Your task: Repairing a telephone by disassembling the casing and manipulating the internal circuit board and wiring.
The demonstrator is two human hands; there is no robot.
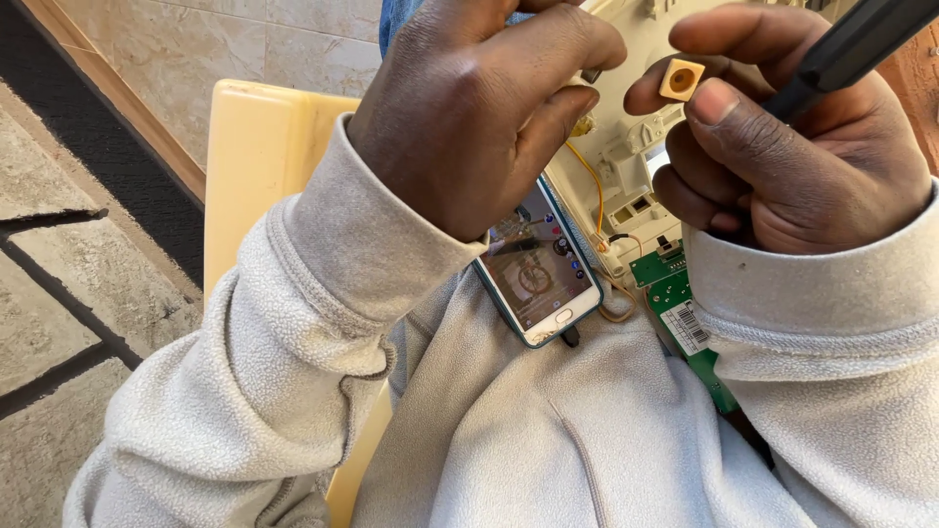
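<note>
Seated person, grey fleece sleeves, work held up close over the lap. Both hands are raised near the camera, likely so the small parts can be seen well.

Left hand (479,108): fingers curled in, thumb and forefinger pinched on something small and dark at the top edge of the cream plastic housing (626,147). What the pinched piece is cannot be told; it is mostly hidden. This grip seems to steady the housing against the other hand.

Right hand (782,147): fingers clenched around a black tool handle (851,49), which runs up and right out of view; its tip is not visible. The same hand's thumb and forefinger nip a small tan square part (682,78) with a round hole, held just in front of the housing's far right portion. Holding both at once keeps the tool ready.

Housing lies between the hands, open side toward the viewer. A thin yellow wire (595,186) trails from it toward a green circuit board (675,293) resting near the right sleeve.

A smartphone (538,269) with lit screen lies on the lap, just left of the board, propped facing the person.

Left: cream chair (254,156), tiled floor (59,293) beyond.
</note>
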